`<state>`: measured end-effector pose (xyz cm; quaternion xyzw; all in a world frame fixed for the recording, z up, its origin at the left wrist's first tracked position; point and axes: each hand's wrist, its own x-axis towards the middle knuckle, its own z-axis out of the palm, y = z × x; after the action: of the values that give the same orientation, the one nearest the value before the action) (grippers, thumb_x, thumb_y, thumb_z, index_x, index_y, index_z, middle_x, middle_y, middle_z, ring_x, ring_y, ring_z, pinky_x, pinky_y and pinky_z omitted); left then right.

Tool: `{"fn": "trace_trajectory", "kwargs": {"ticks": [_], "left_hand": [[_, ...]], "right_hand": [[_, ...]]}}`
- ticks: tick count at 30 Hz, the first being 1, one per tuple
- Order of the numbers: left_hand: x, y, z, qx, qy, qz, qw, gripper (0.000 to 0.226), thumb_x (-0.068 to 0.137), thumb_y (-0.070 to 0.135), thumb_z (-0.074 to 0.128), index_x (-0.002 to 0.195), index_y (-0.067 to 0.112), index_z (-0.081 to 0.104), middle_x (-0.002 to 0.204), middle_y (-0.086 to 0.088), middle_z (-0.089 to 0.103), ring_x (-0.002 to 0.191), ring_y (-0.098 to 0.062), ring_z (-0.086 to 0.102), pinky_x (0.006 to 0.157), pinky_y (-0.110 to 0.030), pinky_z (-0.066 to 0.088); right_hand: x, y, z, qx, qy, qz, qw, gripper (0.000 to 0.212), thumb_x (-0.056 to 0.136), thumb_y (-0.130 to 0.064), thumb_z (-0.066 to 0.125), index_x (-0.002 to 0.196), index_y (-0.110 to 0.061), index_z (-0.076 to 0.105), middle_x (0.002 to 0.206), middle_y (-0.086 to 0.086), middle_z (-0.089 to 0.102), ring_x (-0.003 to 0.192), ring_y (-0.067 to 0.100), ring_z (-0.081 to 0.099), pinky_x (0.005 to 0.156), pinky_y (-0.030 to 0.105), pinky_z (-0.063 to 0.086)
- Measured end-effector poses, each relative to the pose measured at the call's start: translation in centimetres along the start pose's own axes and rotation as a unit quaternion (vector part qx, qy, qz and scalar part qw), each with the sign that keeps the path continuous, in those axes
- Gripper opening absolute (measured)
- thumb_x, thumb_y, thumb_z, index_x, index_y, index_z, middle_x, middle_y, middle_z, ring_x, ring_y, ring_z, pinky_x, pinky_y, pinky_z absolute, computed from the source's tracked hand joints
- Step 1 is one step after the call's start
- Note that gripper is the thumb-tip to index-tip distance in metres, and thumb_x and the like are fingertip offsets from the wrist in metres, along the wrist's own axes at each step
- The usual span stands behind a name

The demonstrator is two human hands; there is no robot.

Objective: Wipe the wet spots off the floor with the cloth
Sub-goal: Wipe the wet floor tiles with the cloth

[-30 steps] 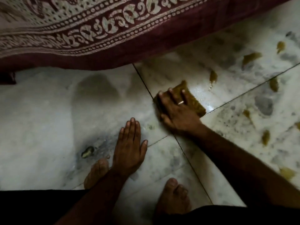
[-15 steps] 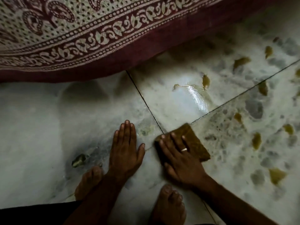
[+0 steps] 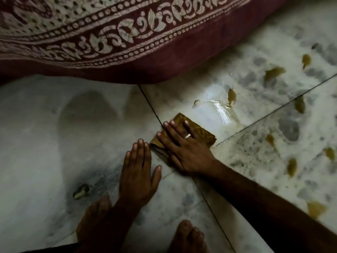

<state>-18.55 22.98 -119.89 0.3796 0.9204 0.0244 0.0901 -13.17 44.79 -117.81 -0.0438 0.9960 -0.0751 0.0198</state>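
A view looking down at a pale marble floor [image 3: 54,143], polished, with grey mottling and thin dark joints between the slabs. A folded cloth [image 3: 197,133], mustard-brown with a faint woven pattern and roughly rectangular, lies flat on the floor just right of a joint line.

The right hand [image 3: 184,148] presses down on the cloth, palm flat and fingers spread and extended, not curled around it. A pale metal ring [image 3: 187,136] sits on one finger. The cloth's far corner and right edge stick out beyond the fingertips; its near left corner shows under the index finger. The right forearm runs in from the lower right.

The left hand [image 3: 139,172] lies open and flat on the bare marble, fingers together, thumb out to the right, holding nothing. Its fingertips come just beside the cloth's left corner.

Just beyond the cloth, a glossy wet smear [image 3: 218,110] catches the light, with brownish edges. More brownish-yellow wet spots [image 3: 291,167] are scattered over the slabs to the right, well apart from the cloth. A small dark greenish spot [image 3: 81,190] lies left of the left wrist.

Across the top hangs a maroon fabric [image 3: 164,57] with a cream floral and dotted border, its edge draped close over the floor. Two bare feet [image 3: 187,238] show at the bottom edge.
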Motion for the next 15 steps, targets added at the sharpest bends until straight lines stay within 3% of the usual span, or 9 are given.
{"fn": "trace_trajectory", "kwargs": {"ticks": [3,7,9,15], "left_hand": [[0.2,0.2,-0.1,-0.001,0.000,-0.005,1.000,0.076,0.102,0.054,0.023,0.159,0.005,0.014,0.169,-0.014,0.010,0.156,-0.027,0.008,0.127,-0.044,0.010],[2.0,0.7,-0.7,0.004,0.014,-0.005,1.000,0.072,0.103,0.049,0.027,0.157,0.001,0.023,0.164,-0.019,0.022,0.153,-0.033,0.023,0.125,-0.047,0.018],[2.8,0.9,-0.9,0.009,0.023,0.001,1.000,0.071,0.103,0.047,0.031,0.155,-0.001,0.026,0.163,-0.022,0.026,0.151,-0.034,0.026,0.124,-0.048,0.022],[3.0,0.9,-1.0,0.011,0.012,-0.002,1.000,0.074,0.100,0.047,0.034,0.156,0.000,0.023,0.164,-0.022,0.023,0.153,-0.033,0.020,0.125,-0.049,0.018]], "right_hand": [[1.8,1.3,-0.6,-0.014,-0.017,0.000,1.000,0.063,0.101,-0.044,0.031,0.160,-0.022,0.029,0.167,0.013,0.026,0.155,0.033,0.019,0.125,0.057,0.010],[3.5,2.3,-1.5,0.005,0.008,0.027,1.000,0.064,0.106,-0.049,0.012,0.153,-0.021,0.045,0.160,0.014,0.040,0.151,0.036,0.030,0.122,0.059,0.017],[4.3,2.8,-1.7,0.004,0.058,0.039,0.998,0.060,0.108,-0.047,0.016,0.148,-0.021,0.052,0.152,0.016,0.050,0.146,0.039,0.040,0.119,0.062,0.024],[5.2,4.8,-1.5,-0.034,0.122,0.068,0.990,0.054,0.107,-0.041,0.027,0.153,-0.017,0.040,0.149,0.019,0.053,0.142,0.039,0.045,0.117,0.061,0.028]]}}
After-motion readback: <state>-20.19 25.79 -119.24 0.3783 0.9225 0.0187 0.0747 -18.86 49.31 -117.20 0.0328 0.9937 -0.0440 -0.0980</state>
